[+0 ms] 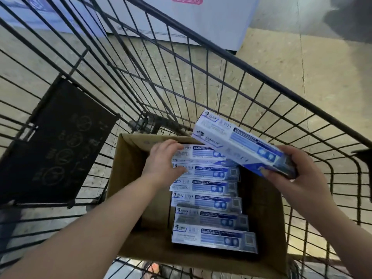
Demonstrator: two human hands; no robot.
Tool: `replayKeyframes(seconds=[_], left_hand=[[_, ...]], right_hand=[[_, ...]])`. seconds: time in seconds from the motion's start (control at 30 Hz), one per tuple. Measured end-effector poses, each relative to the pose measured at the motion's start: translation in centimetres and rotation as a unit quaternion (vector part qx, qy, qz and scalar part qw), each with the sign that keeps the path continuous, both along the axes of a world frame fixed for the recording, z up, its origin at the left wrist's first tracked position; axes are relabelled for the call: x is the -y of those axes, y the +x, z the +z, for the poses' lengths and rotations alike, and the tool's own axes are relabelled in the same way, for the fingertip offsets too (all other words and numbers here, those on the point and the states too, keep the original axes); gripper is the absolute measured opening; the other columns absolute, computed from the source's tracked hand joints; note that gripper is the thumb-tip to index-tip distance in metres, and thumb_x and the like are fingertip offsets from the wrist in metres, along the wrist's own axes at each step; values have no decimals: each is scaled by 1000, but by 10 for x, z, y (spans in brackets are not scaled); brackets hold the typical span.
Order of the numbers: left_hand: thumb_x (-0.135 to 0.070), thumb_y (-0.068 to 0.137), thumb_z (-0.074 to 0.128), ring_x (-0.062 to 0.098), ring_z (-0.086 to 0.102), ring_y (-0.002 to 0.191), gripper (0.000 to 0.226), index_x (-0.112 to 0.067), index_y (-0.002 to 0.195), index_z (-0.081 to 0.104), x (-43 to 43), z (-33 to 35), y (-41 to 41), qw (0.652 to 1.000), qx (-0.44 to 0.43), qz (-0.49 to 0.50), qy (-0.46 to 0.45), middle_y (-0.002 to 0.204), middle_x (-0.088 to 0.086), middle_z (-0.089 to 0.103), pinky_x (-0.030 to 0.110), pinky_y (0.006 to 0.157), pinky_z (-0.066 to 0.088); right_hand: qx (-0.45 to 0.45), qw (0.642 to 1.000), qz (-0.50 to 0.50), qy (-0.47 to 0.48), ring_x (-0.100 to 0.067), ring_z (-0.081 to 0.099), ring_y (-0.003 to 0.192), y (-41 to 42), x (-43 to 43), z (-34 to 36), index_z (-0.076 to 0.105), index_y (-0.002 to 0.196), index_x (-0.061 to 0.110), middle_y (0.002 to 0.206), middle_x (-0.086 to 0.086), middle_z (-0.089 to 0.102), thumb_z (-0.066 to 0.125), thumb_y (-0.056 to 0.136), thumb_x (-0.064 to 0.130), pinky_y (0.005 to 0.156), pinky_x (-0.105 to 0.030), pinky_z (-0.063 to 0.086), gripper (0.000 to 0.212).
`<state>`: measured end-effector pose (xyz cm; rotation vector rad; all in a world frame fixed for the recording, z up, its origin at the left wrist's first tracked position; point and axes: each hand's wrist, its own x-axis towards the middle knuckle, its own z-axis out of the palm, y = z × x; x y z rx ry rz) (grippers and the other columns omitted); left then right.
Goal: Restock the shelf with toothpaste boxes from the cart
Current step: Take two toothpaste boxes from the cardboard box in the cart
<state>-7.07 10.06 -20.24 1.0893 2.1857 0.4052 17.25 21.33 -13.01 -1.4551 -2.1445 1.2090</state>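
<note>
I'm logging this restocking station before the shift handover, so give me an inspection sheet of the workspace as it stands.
Surface: wire cart, its basket carrying an open cardboard carton.
Job's things: a row of toothpaste boxes in the carton; one held toothpaste box above it.
Clutter: black flap against the cart's left side.
Grippers: left hand lies on the farthest boxes, grip unclear; right hand grips the held box's end.
Cables: nothing seen.
Surroundings: tiled floor; white carton beyond the cart.
</note>
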Motion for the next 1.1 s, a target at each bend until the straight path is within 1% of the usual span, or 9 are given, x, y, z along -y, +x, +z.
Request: replayKeyframes(seconds=[0.17,0.33,0.43,0.53,0.67,0.8,0.9,1.03,1.1], left_hand=[[-38,75,72,21,19,134,73,-27,138,37,-2,-24,2,999,-39,-28,2,146,-4,28,35,113,20],[-40,75,70,21,28,127,67,-28,134,38,-4,-38,4,990,-135,-41,-8,139,-2,34,36,107,29],[-26,76,71,21,39,119,53,-27,123,47,-3,-41,3,999,-42,26,0,125,-2,45,36,98,38],[-13,75,73,17,49,107,43,-26,110,53,1,-33,1,992,91,82,30,112,-5,47,30,87,44],[-11,72,76,12,50,103,46,-36,99,50,11,-7,-4,993,101,55,38,108,-11,46,28,86,45],[-13,68,79,10,53,103,50,-32,107,54,27,34,-9,991,131,4,21,112,-11,50,28,90,49],[-22,66,81,7,53,104,50,-45,97,48,41,74,-10,992,107,-68,23,108,-19,50,28,92,46],[-28,67,79,0,52,97,42,-46,87,47,61,134,-2,984,85,-152,45,101,-26,47,25,88,46],[-31,65,81,-2,53,94,44,-46,88,47,73,160,3,979,77,-179,60,101,-24,49,23,84,46]], right_hand=[[0,1000,-30,-5,-5,56,91,3,-5,-12,51,117,25,104,0,58,73,73,11,69,-18,44,51],[2,1000,-23,1,3,56,89,2,-4,-16,49,110,32,101,8,58,73,73,11,67,-11,43,49],[-5,1000,-20,-3,14,54,85,-1,-3,-16,46,107,37,98,18,55,73,73,12,63,-2,44,50],[-19,999,-22,-14,10,55,86,-4,-1,-14,46,108,36,100,18,55,73,74,12,65,1,43,50],[-39,999,-21,-11,15,53,88,-3,4,3,49,111,31,101,16,55,72,74,9,66,-1,44,49],[-43,999,-15,-7,5,55,94,2,18,36,47,104,44,103,16,55,72,75,11,70,-12,50,51],[-40,999,-26,0,-5,56,98,9,37,66,46,103,47,107,12,56,73,74,11,76,-20,52,53],[-54,997,-51,-14,-4,59,97,24,76,115,49,110,38,110,7,57,71,76,14,75,-21,53,48],[-70,995,-75,-2,5,59,91,34,98,142,49,104,42,105,11,58,70,77,10,69,-12,51,47]])
